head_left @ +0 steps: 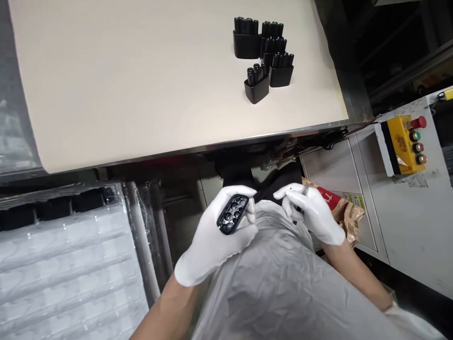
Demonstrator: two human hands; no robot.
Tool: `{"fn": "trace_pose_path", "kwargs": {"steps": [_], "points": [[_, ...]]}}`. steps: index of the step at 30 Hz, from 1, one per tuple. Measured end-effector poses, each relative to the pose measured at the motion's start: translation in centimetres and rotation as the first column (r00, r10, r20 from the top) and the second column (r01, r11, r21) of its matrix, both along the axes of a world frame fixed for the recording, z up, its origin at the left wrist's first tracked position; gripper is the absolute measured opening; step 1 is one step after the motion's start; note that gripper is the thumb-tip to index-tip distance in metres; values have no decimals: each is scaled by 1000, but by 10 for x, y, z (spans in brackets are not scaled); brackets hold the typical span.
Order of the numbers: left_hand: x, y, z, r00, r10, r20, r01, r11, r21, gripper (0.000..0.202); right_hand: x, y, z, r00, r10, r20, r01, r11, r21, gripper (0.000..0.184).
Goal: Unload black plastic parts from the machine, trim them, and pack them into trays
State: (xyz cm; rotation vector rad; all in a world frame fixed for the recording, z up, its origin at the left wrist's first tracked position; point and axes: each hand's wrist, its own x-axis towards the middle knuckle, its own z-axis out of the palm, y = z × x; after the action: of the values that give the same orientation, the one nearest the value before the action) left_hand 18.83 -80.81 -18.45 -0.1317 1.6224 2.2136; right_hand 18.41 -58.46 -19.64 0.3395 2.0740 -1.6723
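My left hand (215,236), in a white glove, is wrapped round a black moulded plastic part (232,215). Its open side faces up and shows several round holes or tubes of different sizes. To the right of it, apart from the part, my gloved right hand (309,210) is closed in a pinch. Small dark bits show between its fingers, too little to name what they belong to. Several black parts with upright tubes stand in a cluster on the table, among them one nearest the edge (256,87) and a larger one behind (247,42).
A cream-topped table (134,85) spans the view ahead, its metal edge just beyond my hands. Clear plastic trays (71,269) are stacked at the left, with black pieces in the top row. At right are a yellow button box (403,144) and a brown paper bag (352,222).
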Motion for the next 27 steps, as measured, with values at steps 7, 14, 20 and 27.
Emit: {"fn": "trace_pose_path", "kwargs": {"steps": [7, 14, 20, 27], "points": [[4, -1, 3, 999, -36, -1, 35, 996, -87, 48, 23, 81, -88, 866, -346, 361, 413, 902, -126, 66], [7, -1, 3, 998, -63, -30, 58, 985, -165, 49, 23, 62, -51, 944, -181, 275, 204, 977, -57, 40], [14, -3, 1, 999, -4, -33, -4, 970, -245, 51, 19, 18, 3, 978, 199, 60, -207, 955, 212, 38], [-58, -61, 44, 953, 53, -298, -262, 636, -726, 45, 0, -2, 1, 939, 342, -37, -320, 907, 273, 41]]}}
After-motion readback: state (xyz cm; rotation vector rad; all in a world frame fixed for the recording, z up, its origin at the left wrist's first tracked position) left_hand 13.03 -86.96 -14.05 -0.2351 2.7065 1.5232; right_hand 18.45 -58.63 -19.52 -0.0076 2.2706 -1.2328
